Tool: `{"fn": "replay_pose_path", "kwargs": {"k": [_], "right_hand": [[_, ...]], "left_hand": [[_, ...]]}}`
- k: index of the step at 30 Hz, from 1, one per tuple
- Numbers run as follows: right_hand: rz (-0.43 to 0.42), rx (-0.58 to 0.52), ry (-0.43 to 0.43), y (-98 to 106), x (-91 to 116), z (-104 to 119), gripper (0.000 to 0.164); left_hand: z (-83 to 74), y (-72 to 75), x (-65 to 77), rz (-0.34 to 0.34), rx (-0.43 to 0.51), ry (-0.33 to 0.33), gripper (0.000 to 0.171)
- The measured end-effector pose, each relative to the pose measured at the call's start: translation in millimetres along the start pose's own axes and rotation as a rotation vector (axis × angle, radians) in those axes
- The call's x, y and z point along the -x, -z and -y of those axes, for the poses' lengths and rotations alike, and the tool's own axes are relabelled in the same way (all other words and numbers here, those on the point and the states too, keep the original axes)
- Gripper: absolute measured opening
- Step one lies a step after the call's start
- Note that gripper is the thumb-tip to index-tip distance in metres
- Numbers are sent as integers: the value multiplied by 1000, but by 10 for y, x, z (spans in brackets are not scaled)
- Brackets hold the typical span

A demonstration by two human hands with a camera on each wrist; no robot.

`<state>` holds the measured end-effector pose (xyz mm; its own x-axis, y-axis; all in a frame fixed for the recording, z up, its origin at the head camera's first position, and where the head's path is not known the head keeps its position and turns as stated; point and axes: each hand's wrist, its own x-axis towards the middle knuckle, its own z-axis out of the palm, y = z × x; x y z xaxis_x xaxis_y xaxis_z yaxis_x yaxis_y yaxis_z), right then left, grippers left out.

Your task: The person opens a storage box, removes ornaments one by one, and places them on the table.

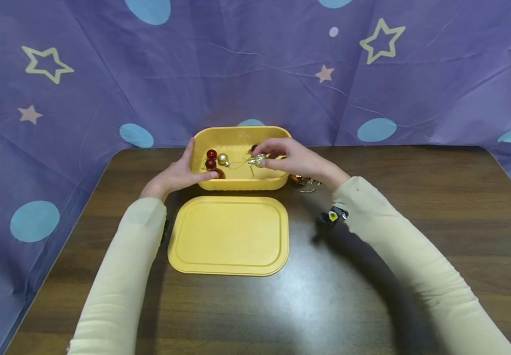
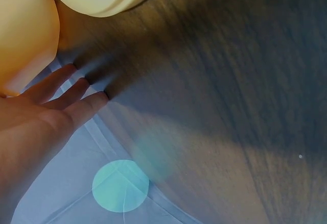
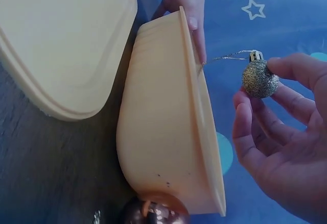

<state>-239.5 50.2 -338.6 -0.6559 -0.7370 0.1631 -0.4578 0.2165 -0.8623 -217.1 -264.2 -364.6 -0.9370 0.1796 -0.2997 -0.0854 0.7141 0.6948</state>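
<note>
A yellow plastic container (image 1: 242,184) stands near the back of the table. My left hand (image 1: 173,175) holds its front left corner, thumb over the rim and fingers along the outside. Over the container's right half, my right hand (image 1: 293,157) pinches a small gold glitter bauble (image 3: 260,78) between thumb and fingertips. The bauble's thin hanging loop (image 3: 230,57) trails toward the container. Inside, to the left, lie small red baubles (image 1: 211,154), a shiny gold bauble (image 1: 223,159) and a copper-red one (image 1: 220,174) partly behind my thumb. Another dark red bauble (image 1: 254,148) shows beside my right fingers.
The flat yellow lid (image 1: 229,236) lies on the dark wooden table (image 1: 371,296) just in front of the container. Against the container's right side sits a shiny copper bauble (image 3: 158,211) with gold strings (image 1: 310,187). A purple curtain (image 1: 237,74) hangs directly behind the table's back edge.
</note>
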Motion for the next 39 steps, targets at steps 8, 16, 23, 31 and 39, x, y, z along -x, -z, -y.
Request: {"fn": "replay_pose_path", "kwargs": {"k": [8,16,23,31,39], "right_hand": [[-22,39,-9,115,179,97,28],[-79,1,-35,269,397,130,29],[-87,2,-96,370,566,72,30],[-86,68,-127,425,751,-98,29],[-104,80,-106,401,952,-330,29]], "left_hand": [[3,-3,8,10,17,-18,119],[2,-6,4,11,28,-28,119],[-7,-6,9,13,22,-18,120],[6,-9,10,15,45,-33,119],[17,-1,14,16,51,-51,118]]}}
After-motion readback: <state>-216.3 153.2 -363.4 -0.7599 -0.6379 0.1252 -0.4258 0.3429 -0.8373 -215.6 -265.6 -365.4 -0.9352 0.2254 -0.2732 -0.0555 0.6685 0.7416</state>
